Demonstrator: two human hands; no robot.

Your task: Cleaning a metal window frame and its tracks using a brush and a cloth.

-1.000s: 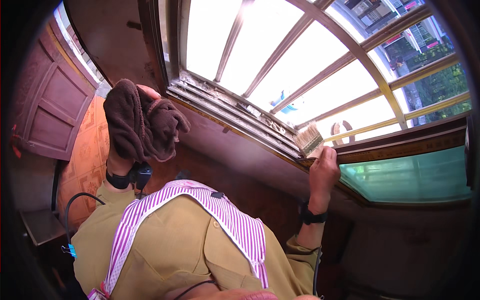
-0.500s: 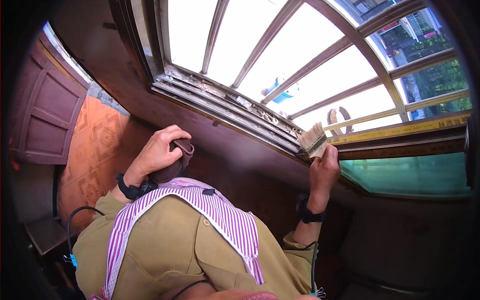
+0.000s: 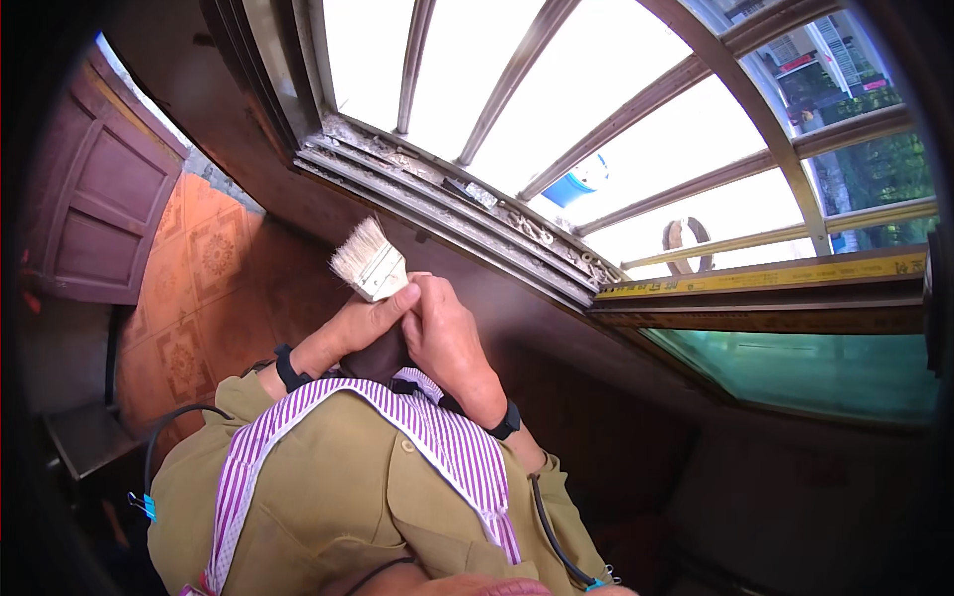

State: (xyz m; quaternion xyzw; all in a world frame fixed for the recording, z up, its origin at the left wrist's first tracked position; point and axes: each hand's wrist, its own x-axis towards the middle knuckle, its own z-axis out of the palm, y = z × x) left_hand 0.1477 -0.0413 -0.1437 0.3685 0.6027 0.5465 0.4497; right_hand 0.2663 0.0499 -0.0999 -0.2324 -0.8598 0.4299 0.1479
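Observation:
My two hands meet in front of my chest, below the window. My right hand grips the handle of a flat paintbrush whose pale bristles point up and to the left. My left hand is closed on a dark brown cloth bunched under it, and its fingertips touch the brush's metal ferrule. Both wrists carry a black band. I wear an olive shirt with purple-striped straps.
A grimy window track runs diagonally above my hands, with metal bars over it. A sliding pane of greenish glass sits at the right. A brown panelled shutter and orange patterned tiles are at the left.
My right hand has left the window track and brought the brush down to my chest. My left hand lowered the cloth from overhead and now meets the brush.

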